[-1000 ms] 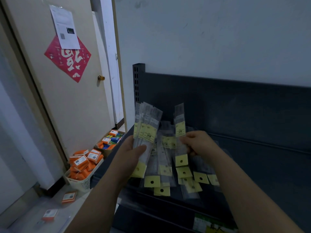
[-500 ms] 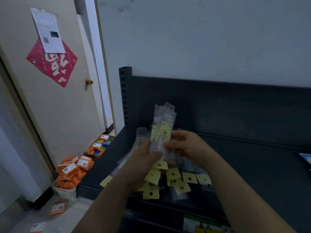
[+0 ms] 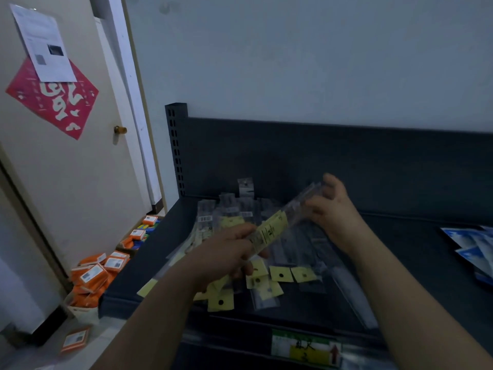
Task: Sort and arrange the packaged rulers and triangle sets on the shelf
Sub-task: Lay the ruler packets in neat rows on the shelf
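Head cam, one frame. All positions ref. the shelf [image 3: 400, 265].

- Front lip of shelf: green/yellow price label [image 3: 304, 345], print unreadable.
- Over shelf front-left: left hand [image 3: 226, 259] gripped the near end of the ruler bundle [image 3: 277, 227], fingers wrapped round it.
- On shelf deck under the hands: loose ruler packs [image 3: 282, 275], yellow header cards toward the front edge, overlapping and skewed. Not yet sorted.
- Over mid-shelf: right hand [image 3: 332, 209] at the bundle's far end, thumb above and fingers curled below. Appeared to pinch it; motion blur, so not certain.
- Shelf right edge: blue-white packs [image 3: 474, 248], untouched.
- Floor left of shelf: orange boxes [image 3: 93, 273] in a basket.

Change vs. 1 s ago: left held a fan of packs upright and right held a single pack apart. At 0.5 s they were merged upright. Now one bundle, tipped to a low diagonal across the shelf.

Judgement: gather step for this batch done. Next is prob. squaring the ends and laying it down flat. Pile remains, so the task is early-to-mid.
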Available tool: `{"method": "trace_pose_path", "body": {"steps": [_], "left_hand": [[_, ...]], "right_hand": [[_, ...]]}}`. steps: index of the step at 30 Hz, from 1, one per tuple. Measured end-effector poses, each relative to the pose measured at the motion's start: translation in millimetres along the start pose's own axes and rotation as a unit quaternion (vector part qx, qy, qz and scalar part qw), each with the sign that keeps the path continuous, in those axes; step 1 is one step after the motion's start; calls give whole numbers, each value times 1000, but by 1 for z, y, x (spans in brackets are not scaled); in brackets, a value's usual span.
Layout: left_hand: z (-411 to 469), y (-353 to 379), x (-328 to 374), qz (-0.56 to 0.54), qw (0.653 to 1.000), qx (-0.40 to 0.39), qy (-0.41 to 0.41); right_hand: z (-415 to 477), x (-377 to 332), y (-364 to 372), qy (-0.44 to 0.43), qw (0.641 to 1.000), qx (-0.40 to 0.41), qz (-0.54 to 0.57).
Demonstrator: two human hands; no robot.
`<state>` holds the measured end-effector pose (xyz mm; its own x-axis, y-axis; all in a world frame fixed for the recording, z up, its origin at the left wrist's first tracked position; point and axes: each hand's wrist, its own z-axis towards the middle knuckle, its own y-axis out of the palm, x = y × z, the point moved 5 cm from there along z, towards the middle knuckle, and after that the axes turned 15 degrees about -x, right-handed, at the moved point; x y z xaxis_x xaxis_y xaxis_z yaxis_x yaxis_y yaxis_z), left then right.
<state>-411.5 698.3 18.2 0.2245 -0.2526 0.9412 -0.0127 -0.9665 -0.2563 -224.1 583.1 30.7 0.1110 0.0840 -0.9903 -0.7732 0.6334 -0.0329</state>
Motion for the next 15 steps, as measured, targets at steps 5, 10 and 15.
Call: {"method": "trace_pose_path", "body": {"steps": [5,10,15], "left_hand": [[22,10,21,87,996,-16,-12],[41,18,38,73,997,-34,4],[57,5,40,72,974,211,28]], "right_hand": [[-26,-10,-15,-10,874,-80,-479],[-44,-15,-53,19,862,-72,-501],[-57,-2,-117,76,927,48,-365]]}}
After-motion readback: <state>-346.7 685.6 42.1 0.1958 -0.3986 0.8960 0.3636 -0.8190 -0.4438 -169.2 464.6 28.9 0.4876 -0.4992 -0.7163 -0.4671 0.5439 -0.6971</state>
